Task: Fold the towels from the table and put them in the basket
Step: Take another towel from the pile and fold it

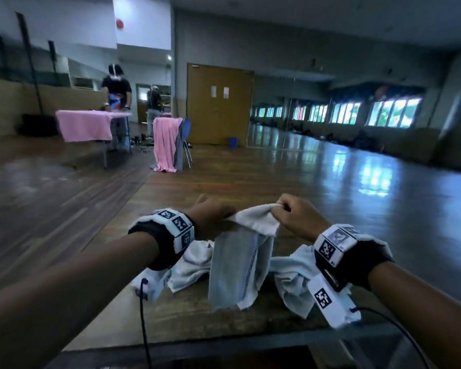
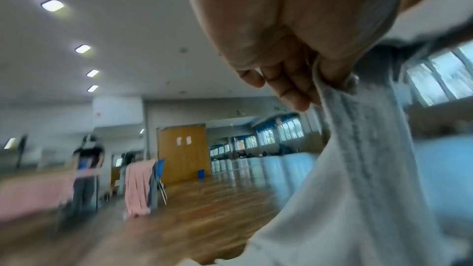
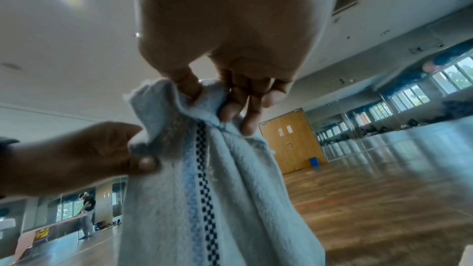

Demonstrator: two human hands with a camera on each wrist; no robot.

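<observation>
Hands raised over a wooden table (image 1: 197,312). Left hand (image 1: 210,214) pinches one end of a pale towel's (image 1: 240,265) top edge; right hand (image 1: 296,217), just beside it, pinches the other. Bunched between both grips, the towel hangs straight down, long side vertical, above more towels (image 1: 290,278). No basket visible.

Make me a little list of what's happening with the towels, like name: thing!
held towel: pale towel with a checked stripe, hanging from both hands
left hand: pinches the top edge
right hand: pinches the top edge
other towels: crumpled on the table
basket: not in view
</observation>
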